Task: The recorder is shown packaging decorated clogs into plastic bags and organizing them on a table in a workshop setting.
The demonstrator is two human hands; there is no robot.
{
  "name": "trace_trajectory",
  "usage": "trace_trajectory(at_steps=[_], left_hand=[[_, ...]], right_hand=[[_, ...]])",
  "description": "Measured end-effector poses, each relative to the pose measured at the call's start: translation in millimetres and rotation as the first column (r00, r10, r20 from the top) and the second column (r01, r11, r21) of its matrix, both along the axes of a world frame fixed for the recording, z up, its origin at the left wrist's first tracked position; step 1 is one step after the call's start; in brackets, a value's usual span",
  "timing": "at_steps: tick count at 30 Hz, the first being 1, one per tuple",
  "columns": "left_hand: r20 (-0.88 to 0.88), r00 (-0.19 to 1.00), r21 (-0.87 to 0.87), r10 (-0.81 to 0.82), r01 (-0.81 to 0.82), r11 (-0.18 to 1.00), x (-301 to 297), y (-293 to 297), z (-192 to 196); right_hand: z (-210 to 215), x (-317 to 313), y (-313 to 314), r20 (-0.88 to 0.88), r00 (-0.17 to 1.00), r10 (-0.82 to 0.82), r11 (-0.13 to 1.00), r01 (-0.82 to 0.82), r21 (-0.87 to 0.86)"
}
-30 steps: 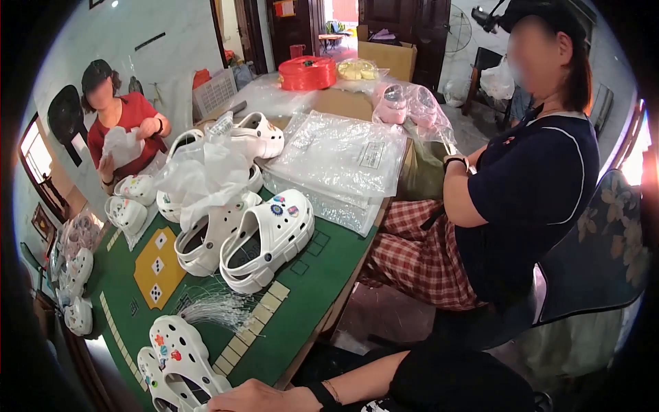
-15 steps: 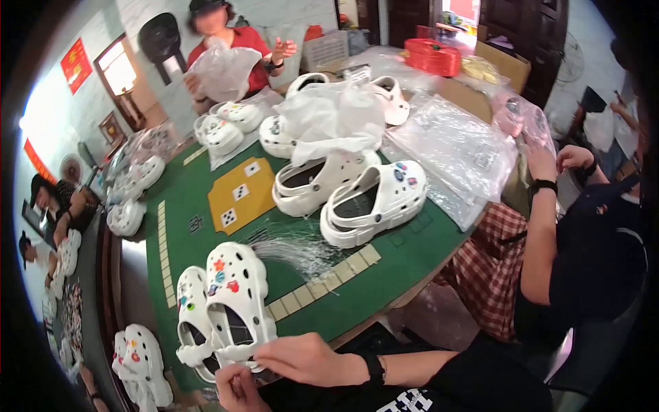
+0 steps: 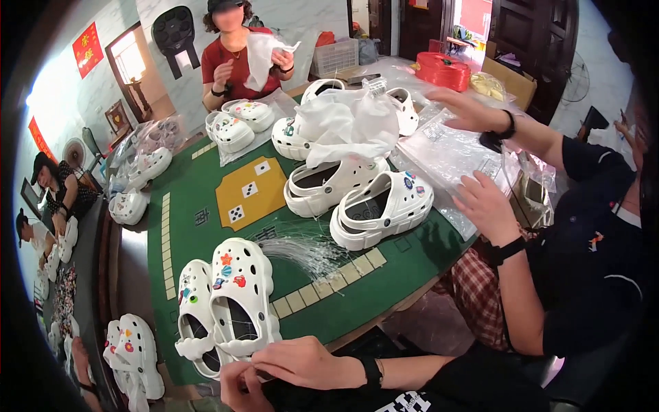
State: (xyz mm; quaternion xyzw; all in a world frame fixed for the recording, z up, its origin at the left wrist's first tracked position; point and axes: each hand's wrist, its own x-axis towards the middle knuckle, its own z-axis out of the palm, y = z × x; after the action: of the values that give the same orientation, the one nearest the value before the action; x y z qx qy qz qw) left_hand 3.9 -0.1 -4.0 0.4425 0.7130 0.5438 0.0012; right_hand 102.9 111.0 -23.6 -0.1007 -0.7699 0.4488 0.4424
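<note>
A pair of white clogs with colourful charms stands on the green table just ahead of my hands: the left clog (image 3: 195, 312) and the right clog (image 3: 240, 295), side by side, heels toward me. My right hand (image 3: 302, 362) is closed in a pinch at the right clog's heel strap. Below it, my left hand (image 3: 241, 388) is also closed, its fingertips close to the right ones. What the fingertips hold is too small to make out. A thin clear strand shows inside the right clog. Beyond the clogs lies a bundle of clear plastic strands (image 3: 305, 254).
More white clogs (image 3: 384, 209) stand mid-table, some under white wrapping (image 3: 350, 120). Clear plastic bags (image 3: 446, 147) lie at the right, beneath a co-worker's hands (image 3: 484, 202). Across the table a person holds white wrapping (image 3: 261, 62). Another clog pair (image 3: 134, 357) sits at lower left.
The co-worker on the right has moved both hands from a pink wrapped bundle to above the clear bags. The person opposite has shifted the wrapping. My hands stay pinched by the heel strap.
</note>
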Motion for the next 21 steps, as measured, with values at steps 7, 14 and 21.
trace_trajectory(at_steps=[7, 14, 21], left_hand=[[0.000, 0.998, -0.035, 0.056, -0.056, 0.998, -13.2, -14.3, -21.4], [0.263, 0.964, 0.062, -0.023, 0.007, 0.998, -8.1, -1.0, -8.0], [0.036, 0.999, 0.011, 0.025, -0.025, 1.000, -7.1, -6.3, 5.3]], right_hand=[[-0.2, -7.5, -6.1, 0.041, 0.996, 0.083, 0.996, -0.084, 0.030], [15.1, -1.0, 10.0, 0.178, 0.980, 0.087, 0.966, -0.039, -0.257], [10.1, -0.5, 0.3, 0.166, 0.972, 0.167, 0.941, -0.107, -0.321]])
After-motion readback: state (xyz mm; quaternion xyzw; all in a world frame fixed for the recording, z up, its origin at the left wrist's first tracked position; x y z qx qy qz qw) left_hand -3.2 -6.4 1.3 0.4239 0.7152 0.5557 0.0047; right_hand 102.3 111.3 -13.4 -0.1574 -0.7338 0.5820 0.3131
